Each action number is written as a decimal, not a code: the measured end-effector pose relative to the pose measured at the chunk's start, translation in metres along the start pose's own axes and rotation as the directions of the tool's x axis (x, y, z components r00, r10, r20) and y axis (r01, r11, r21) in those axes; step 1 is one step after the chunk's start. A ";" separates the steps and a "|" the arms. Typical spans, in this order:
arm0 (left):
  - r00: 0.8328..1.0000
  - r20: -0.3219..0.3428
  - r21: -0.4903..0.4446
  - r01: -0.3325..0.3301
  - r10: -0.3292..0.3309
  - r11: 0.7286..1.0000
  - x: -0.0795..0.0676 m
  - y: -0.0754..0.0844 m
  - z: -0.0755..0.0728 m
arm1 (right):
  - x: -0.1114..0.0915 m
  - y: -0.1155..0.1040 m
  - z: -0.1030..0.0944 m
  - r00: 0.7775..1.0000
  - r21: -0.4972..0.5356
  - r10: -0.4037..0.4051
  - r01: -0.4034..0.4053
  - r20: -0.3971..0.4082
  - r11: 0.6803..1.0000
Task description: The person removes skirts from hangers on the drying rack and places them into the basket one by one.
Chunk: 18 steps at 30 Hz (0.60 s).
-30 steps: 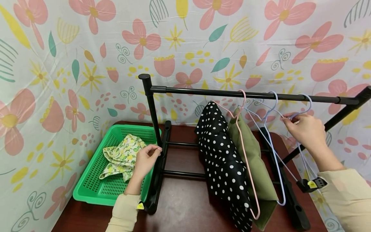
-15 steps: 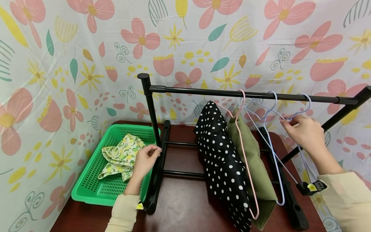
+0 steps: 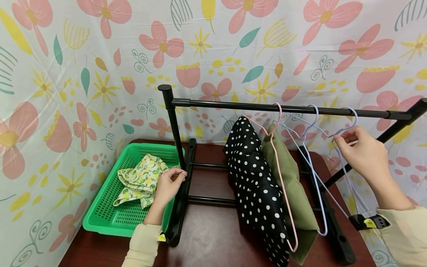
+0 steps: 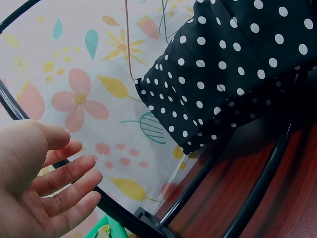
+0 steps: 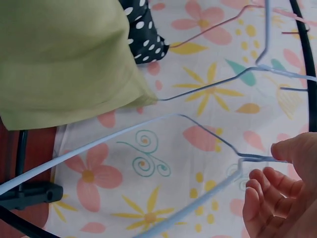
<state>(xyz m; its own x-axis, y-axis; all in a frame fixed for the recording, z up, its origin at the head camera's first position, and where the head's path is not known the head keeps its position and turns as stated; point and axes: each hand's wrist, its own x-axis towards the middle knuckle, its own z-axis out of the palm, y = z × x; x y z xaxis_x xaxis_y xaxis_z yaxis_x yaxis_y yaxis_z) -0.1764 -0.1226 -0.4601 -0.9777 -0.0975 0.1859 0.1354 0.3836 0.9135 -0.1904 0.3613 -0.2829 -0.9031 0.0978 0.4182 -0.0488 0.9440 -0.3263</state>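
My right hand (image 3: pixel 365 152) pinches the neck of a light blue wire hanger (image 5: pixel 99 140) between thumb and fingers. That hanger's hook sits over the black bar of a clothes rack (image 3: pixel 230 105), and no garment is on it. My left hand (image 3: pixel 170 184) hovers by the rack's left upright and the basket edge. Its fingers are loosely curled around nothing in the left wrist view. To the left of the right hand hang a second light blue hanger (image 3: pixel 310 159) with an olive green cloth (image 3: pixel 293 181) and a pink hanger (image 3: pixel 280 167) with a black polka-dot cloth (image 3: pixel 253 178).
A green plastic basket (image 3: pixel 100 218) stands on the dark red-brown table (image 3: pixel 207 230), left of the rack. A crumpled lemon-print cloth (image 3: pixel 141 180) lies in it. Lower crossbars (image 3: pixel 210 200) link the rack's feet. A floral curtain (image 3: pixel 217 48) hangs close behind.
My right hand has shifted slightly to the right at the light blue hanger's neck, while the hook stays on the bar. My left hand has hardly moved.
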 end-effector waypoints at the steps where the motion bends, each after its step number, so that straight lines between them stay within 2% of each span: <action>1: 1.000 0.000 0.001 0.002 -0.002 1.000 0.000 0.000 0.000 | -0.001 0.000 -0.001 1.000 0.004 -0.008 0.008 -0.011 1.000; 7: 1.000 0.007 -0.002 0.009 -0.009 1.000 0.000 0.000 0.000 | -0.008 -0.006 -0.006 0.996 0.017 -0.058 0.060 -0.065 0.998; 14: 0.999 0.022 0.017 0.024 -0.024 1.000 0.000 0.001 0.002 | -0.012 -0.019 -0.009 0.987 0.014 -0.146 0.147 -0.061 0.989; 18: 1.000 0.027 0.015 -0.002 0.002 1.000 0.001 0.001 0.004 | -0.011 -0.031 -0.010 0.981 0.020 -0.183 0.185 -0.064 0.983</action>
<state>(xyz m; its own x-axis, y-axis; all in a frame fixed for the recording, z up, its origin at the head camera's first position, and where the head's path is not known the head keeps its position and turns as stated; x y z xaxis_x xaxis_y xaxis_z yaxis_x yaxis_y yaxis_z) -0.1777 -0.1190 -0.4602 -0.9814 -0.0723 0.1779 0.1352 0.3977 0.9075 -0.1750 0.3344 -0.2689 -0.8497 -0.0570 0.5242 -0.2236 0.9392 -0.2604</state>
